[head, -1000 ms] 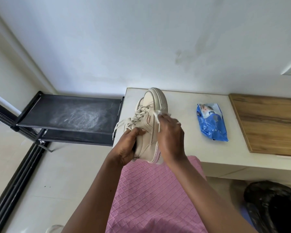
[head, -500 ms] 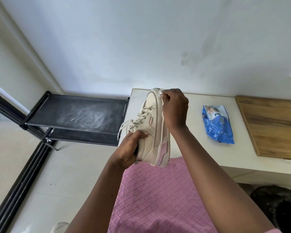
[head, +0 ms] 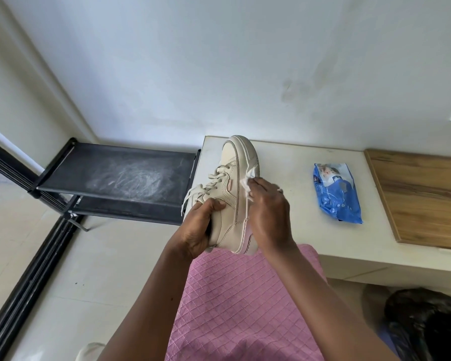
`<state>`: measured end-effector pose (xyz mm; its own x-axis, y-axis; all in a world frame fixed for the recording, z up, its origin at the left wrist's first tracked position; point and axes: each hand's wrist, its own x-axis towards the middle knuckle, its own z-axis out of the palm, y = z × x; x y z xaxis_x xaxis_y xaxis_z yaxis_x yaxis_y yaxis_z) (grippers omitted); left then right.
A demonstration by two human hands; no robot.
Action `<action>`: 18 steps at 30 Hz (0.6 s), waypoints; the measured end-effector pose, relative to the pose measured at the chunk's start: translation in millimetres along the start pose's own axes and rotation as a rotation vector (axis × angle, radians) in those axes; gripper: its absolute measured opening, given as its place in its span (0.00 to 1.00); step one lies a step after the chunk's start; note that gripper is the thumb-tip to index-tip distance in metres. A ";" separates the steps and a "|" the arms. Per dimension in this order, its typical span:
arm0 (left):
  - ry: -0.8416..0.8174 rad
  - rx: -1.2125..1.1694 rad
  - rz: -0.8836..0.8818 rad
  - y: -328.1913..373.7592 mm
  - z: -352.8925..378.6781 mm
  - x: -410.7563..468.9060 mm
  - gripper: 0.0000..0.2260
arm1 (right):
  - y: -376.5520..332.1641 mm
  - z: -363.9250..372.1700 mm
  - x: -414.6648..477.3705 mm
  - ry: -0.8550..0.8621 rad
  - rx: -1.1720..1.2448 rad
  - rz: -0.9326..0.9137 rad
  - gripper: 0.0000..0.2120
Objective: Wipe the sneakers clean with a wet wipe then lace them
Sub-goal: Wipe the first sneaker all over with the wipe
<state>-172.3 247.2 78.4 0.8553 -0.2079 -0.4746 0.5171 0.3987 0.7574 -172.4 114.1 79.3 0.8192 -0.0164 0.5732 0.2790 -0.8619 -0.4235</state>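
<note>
A cream sneaker (head: 232, 183) with laces threaded is held on its side, toe pointing away, above the white table's (head: 292, 173) near left corner. My left hand (head: 201, 227) grips its heel and collar. My right hand (head: 267, 209) presses a crumpled white wet wipe (head: 247, 181) against the sole's side edge, about midway along the shoe. A loose lace end (head: 186, 201) dangles on the left. Only one sneaker is in view.
A blue pack of wet wipes (head: 336, 194) lies on the table to the right. A wooden board (head: 422, 196) covers the table's right part. A black shoe rack (head: 120, 175) stands left of the table. A dark bag (head: 427, 324) sits on the floor at the lower right.
My right hand with the wipe went up to the toe end of the sole, then came back down to the middle of the sole edge. My left hand kept its grip.
</note>
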 end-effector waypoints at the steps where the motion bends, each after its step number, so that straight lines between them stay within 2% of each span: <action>1: -0.003 0.012 -0.007 -0.4 0.5 -1.6 0.08 | 3.3 -1.1 5.6 0.022 0.001 -0.015 0.16; 5: -0.008 0.022 -0.008 4.4 4.5 -2.7 0.09 | 1.8 -0.5 36.0 0.058 0.041 0.019 0.11; 9: 0.003 0.042 -0.010 9.1 4.7 -3.6 0.08 | 11.5 5.0 70.9 0.013 0.085 0.125 0.13; 12: 0.006 0.023 -0.001 8.9 2.4 -4.8 0.08 | 21.7 5.1 85.1 -0.035 0.111 0.094 0.15; 18: 0.009 -0.066 -0.038 6.3 8.2 -0.8 0.09 | 7.1 3.0 49.9 0.052 0.094 0.052 0.11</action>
<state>-169.5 242.6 87.2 0.8347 -0.2156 -0.5067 0.5456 0.4484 0.7079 -128.0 108.6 102.8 0.8075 -0.0882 0.5833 0.2845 -0.8079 -0.5161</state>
